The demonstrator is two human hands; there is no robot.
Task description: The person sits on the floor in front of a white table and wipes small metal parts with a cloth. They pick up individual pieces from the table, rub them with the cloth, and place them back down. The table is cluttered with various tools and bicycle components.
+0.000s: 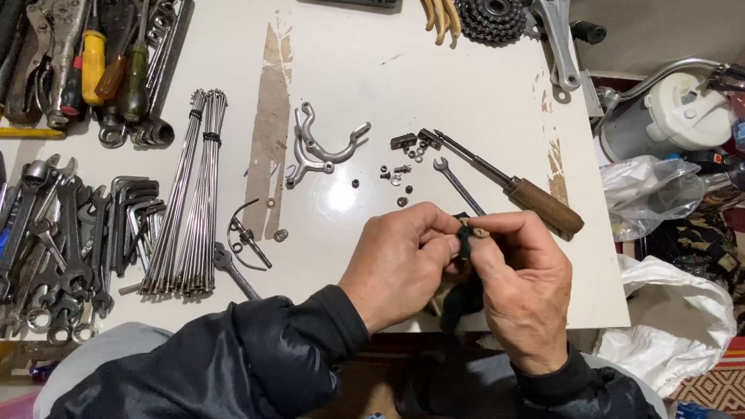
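Both hands meet over the near edge of the white table (468, 85). The left hand (397, 263) and the right hand (521, 282) are pressed close together, and the fingertips of both pinch one small black part (464, 237). The part is between the two thumbs and forefingers, so only a little of it shows; its exact shape I cannot tell. Below the hands a dark cloth or glove (458, 298) hangs, partly hidden by the palms.

Just beyond the right hand lies a screwdriver with a brown wooden handle (551, 207), its shaft pointing away to the left. Beside it, close above the knuckles, is a small thin spanner (458, 185). A little farther, past both hands, small nuts and bolts (400, 176) are scattered. Beyond them rests a curved grey metal brake arm (328, 144).

To the left of the left hand, a small hook-shaped metal piece (244, 231) lies near a bundle of long steel spokes (187, 198). Farther left there is a heap of spanners and hex keys (68, 242). Far beyond the right hand, at the far edge of the table, sits a black toothed sprocket cluster (490, 12).
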